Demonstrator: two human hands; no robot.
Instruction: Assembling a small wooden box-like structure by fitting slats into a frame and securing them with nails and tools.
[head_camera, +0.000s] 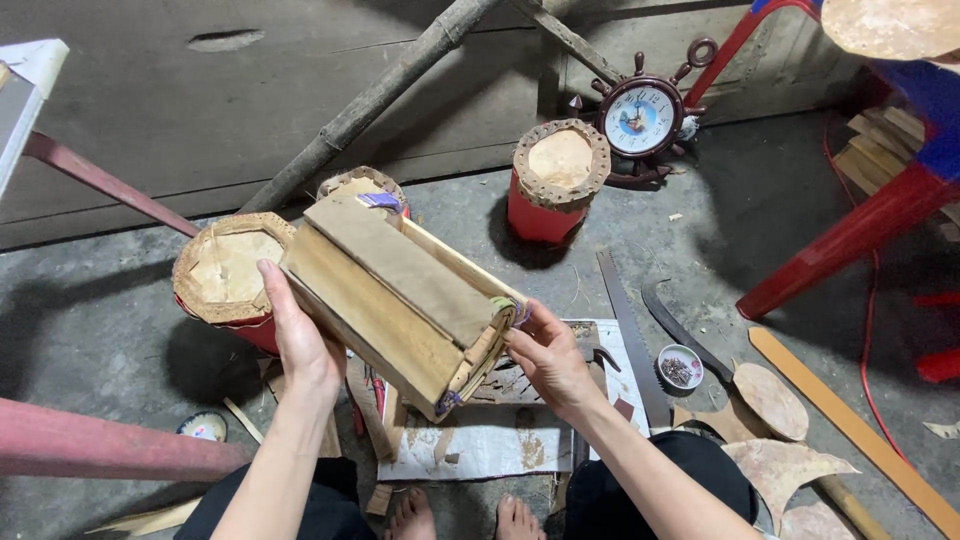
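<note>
Holding a wooden box (400, 305) between both hands: left hand (300, 335) flat against one end, right hand (545, 355) fingers gripping the opposite end.

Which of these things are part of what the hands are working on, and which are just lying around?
In hand: wooden box, left hand, right hand.
Lying about: wall clock, red drum, saw blade, curved knife, small tin of nails.
</note>
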